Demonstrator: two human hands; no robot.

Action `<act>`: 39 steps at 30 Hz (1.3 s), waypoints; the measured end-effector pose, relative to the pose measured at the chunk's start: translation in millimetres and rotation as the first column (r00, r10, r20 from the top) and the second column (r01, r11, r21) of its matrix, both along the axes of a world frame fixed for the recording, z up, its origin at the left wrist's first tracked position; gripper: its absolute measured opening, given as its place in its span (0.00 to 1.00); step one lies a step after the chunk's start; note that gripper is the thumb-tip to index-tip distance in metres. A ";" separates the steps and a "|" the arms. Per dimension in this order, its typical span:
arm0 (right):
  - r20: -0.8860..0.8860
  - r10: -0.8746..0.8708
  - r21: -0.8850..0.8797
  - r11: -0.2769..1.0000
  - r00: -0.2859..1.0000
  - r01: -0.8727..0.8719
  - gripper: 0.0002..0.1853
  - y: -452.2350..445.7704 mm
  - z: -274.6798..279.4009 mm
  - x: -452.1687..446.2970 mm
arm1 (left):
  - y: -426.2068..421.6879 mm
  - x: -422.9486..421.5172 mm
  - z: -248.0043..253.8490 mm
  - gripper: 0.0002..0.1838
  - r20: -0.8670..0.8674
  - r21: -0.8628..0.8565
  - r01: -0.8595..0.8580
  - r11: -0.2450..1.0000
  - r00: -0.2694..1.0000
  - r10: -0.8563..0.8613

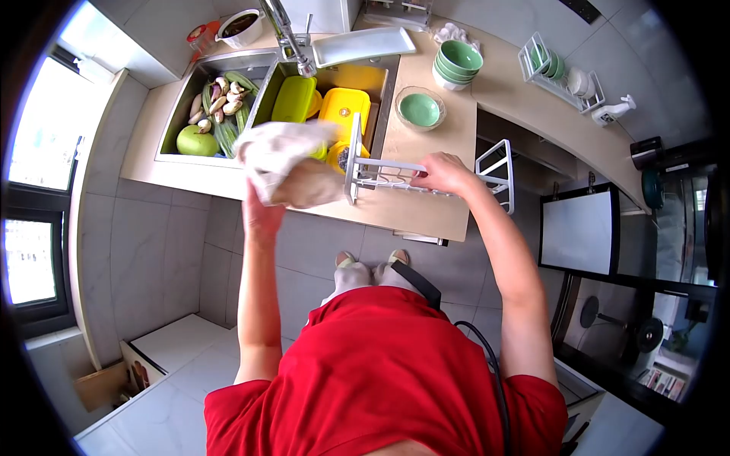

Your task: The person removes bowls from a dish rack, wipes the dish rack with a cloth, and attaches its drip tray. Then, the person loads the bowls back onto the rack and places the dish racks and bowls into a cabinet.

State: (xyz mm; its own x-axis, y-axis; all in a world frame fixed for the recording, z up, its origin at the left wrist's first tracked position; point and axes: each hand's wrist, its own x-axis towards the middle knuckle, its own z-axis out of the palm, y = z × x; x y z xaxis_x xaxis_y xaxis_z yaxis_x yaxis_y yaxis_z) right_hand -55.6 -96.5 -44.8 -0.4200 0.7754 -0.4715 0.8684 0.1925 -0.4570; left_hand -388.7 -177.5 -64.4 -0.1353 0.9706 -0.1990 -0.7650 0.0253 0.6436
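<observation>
My left hand (264, 213) is closed on a pale, blurred cloth (285, 156), which hangs over the front edge of the sink; part of the hand is hidden by it. A white dish rack (353, 163) is gripped by its long bar in my right hand (445, 174). Its left end stands close to the cloth, and its right end reaches past the counter edge. Behind the rack, a green bowl sits inside a clear glass bowl (398, 114). In the right sink basin lie a lime-green container (293, 99) and a yellow container (344, 108).
The left basin holds vegetables (223, 99) and a green round fruit (196, 140). A faucet (293, 45) rises behind, beside a white tray (363, 47). Stacked green bowls (458, 59), a second rack (559, 80) and a spray bottle (613, 112) stand to the right.
</observation>
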 end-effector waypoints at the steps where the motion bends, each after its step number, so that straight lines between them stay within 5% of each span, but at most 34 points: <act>1: 0.016 -0.007 0.004 1.000 1.000 0.007 0.12 -0.6 0.8 -0.7 | -3.3 -25.5 -19.1 0.29 0.100 0.133 0.041 0.990 0.994 -0.054; 5: -0.051 -0.011 0.022 1.000 0.999 0.012 0.12 0.7 -12.3 3.0 | -17.5 -43.9 -32.2 0.28 0.122 -0.038 0.119 0.992 0.986 -0.113; 6: -0.051 0.008 0.057 0.998 0.999 -0.005 0.12 -0.1 -12.0 2.5 | -20.0 -37.8 -38.6 0.29 -0.052 -0.211 -0.001 0.977 0.999 -0.010; 9: -0.040 0.014 0.067 0.998 0.999 -0.011 0.11 -1.1 -11.6 2.9 | -16.8 -23.0 -71.1 0.21 -0.303 -0.207 0.210 0.956 0.915 -0.267; 11: -0.026 0.057 0.150 0.987 0.998 -0.053 0.11 -2.0 -13.3 3.3 | -16.6 5.0 -73.7 0.15 -0.408 -0.285 0.191 0.939 0.862 -0.300; 14: -0.032 0.052 0.158 0.986 0.998 -0.047 0.11 -3.8 -11.9 2.9 | 4.0 32.3 -68.9 0.18 -0.804 -0.206 0.390 0.898 0.455 -0.382; 17: -0.049 0.062 0.148 0.988 0.997 -0.054 0.10 -4.5 -8.9 2.8 | 26.7 55.1 -68.4 0.24 -0.763 -0.130 0.375 0.918 0.553 -0.334; 19: -0.077 0.081 0.186 0.980 0.994 -0.066 0.10 -4.9 -17.7 4.0 | 37.6 60.9 -73.3 0.28 -0.899 -0.070 0.373 0.925 0.379 -0.221; 21: -0.098 0.105 0.228 0.970 0.990 -0.080 0.09 -1.6 -21.7 5.8 | 42.5 74.7 -79.4 0.28 -0.910 0.111 0.338 0.935 0.413 -0.041; 24: -0.128 0.058 0.051 0.997 0.990 -0.052 0.09 0.0 -23.8 6.5 | 45.1 77.4 -86.0 0.23 -0.911 0.109 0.322 0.941 0.411 -0.036; 26: -0.137 0.063 0.049 0.997 0.989 -0.057 0.07 -2.2 -22.0 4.9 | 48.9 73.9 -106.0 0.15 -0.978 0.099 0.327 0.940 0.206 0.032; 27: -0.139 0.063 0.054 0.997 0.988 -0.056 0.07 -1.1 -17.9 4.3 | 50.2 76.8 -108.0 0.11 -0.966 0.183 0.306 0.934 0.234 0.113; 29: -0.130 0.066 0.058 0.997 0.989 -0.059 0.07 -5.8 -12.6 4.0 | 49.4 74.2 -112.1 0.14 -0.972 0.057 0.313 0.948 0.234 -0.019; 33: -0.125 0.093 0.108 0.991 0.988 -0.080 0.06 -5.8 -19.5 4.4 | 56.0 64.6 -133.4 0.15 -0.997 0.048 0.415 0.908 0.080 0.016; 35: -0.136 0.061 0.099 0.994 0.989 -0.048 0.07 -7.5 -21.1 2.8 | 62.9 62.8 -122.8 0.17 -0.981 -0.177 0.447 0.877 -0.007 -0.194; 37: -0.134 0.071 0.112 0.992 0.988 -0.056 0.07 -8.2 -21.7 2.7 | 70.2 50.1 -117.8 0.16 -0.957 -0.210 0.559 0.802 0.048 -0.285; 39: -0.134 0.078 0.127 0.990 0.988 -0.061 0.07 -7.7 -22.3 2.1 | 78.1 32.0 -111.1 0.14 -0.893 -0.364 0.467 0.806 -0.420 -0.159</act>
State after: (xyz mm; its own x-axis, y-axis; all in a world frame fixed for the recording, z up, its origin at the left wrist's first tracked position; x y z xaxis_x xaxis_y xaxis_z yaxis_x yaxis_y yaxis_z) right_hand -53.5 -104.2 -67.1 -0.5297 0.7898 -0.3092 0.7810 0.3120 -0.5410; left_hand -356.7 -99.4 -175.5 0.3552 0.9174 -0.1794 0.8340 -0.2243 0.5040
